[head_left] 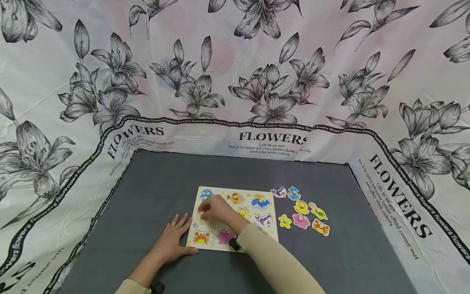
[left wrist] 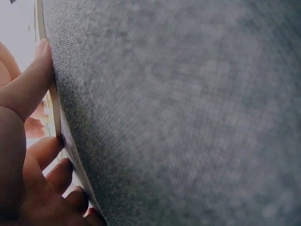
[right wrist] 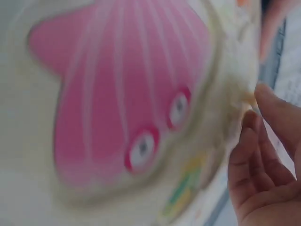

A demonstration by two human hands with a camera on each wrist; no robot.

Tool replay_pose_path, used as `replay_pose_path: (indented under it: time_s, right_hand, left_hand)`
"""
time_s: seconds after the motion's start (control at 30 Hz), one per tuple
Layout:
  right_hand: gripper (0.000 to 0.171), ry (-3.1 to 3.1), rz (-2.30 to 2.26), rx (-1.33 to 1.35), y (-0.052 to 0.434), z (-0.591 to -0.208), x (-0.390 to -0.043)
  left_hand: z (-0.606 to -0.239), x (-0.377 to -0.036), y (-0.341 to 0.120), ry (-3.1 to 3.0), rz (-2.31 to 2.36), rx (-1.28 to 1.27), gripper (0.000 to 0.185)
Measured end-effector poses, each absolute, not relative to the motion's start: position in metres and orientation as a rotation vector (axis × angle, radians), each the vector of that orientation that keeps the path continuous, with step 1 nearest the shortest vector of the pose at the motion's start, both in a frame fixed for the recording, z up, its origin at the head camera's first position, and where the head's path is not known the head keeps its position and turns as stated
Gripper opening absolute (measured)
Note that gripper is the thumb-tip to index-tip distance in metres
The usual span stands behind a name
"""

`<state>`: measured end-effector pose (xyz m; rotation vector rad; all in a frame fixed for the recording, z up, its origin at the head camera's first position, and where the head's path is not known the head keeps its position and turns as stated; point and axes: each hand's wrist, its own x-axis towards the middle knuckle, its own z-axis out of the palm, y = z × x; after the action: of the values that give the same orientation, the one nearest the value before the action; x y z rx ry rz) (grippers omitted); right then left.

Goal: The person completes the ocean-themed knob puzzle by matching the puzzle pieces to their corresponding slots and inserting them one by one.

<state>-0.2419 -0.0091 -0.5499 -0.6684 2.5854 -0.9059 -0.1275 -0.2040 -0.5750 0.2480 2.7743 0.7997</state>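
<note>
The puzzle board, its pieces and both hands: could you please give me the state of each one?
Puzzle board: flat on the grey mat, partly filled.
Loose pieces: lying on the mat, right of the board.
Left hand: open, flat, fingers against the board's left edge.
Right hand: over the board, grip unclear.

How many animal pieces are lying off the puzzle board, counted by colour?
Purple piece: 1
Blue piece: 1
Yellow pieces: 2
Yellow-green piece: 1
Pink piece: 1
Orange piece: 1
Total: 7
</note>
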Motion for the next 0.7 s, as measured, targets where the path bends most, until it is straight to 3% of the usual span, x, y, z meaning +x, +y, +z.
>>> replay_pose_path:
  time_s: [0.13,0.47,0.7]
  right_hand:
    - [0.025,2.603,-1.018,-0.662,0.013,-0.540,-0.243]
    - [0.020,2.704,-1.223,-0.563,0.094,-0.521,-0.220]
    - [0.020,2.900,-1.215,-0.280,0.164,-0.522,-0.212]
  left_hand:
    - [-0.575,-0.128,-0.201,2.772,0.789,0.248,0.113]
    - [-0.570,-0.127,-0.201,2.759,0.815,0.243,0.114]
    - [-0.570,-0.126,-0.202,2.759,0.795,0.230,0.114]
